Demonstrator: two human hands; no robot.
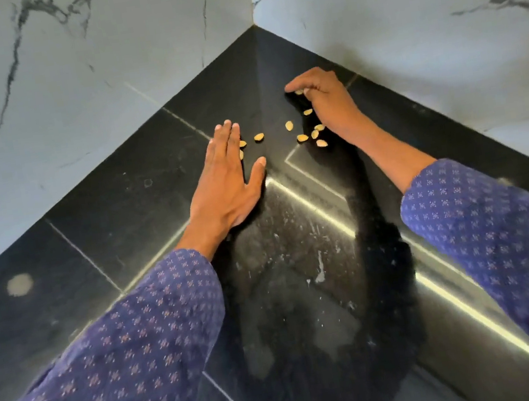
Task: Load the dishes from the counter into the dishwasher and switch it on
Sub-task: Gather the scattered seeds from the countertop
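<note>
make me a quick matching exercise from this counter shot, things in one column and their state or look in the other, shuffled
Things
1. left hand
2. right hand
3. seeds
4. countertop

States
A. black and glossy, meeting white marbled walls at a corner
B. small, pale yellow, scattered between the two hands
C. flat on the counter, fingers straight
D. fingers curled down, tips by a seed near the corner

Pairs: 1-C, 2-D, 3-B, 4-A

The head view looks steeply down, close, into a black counter (126,200) corner.
</note>
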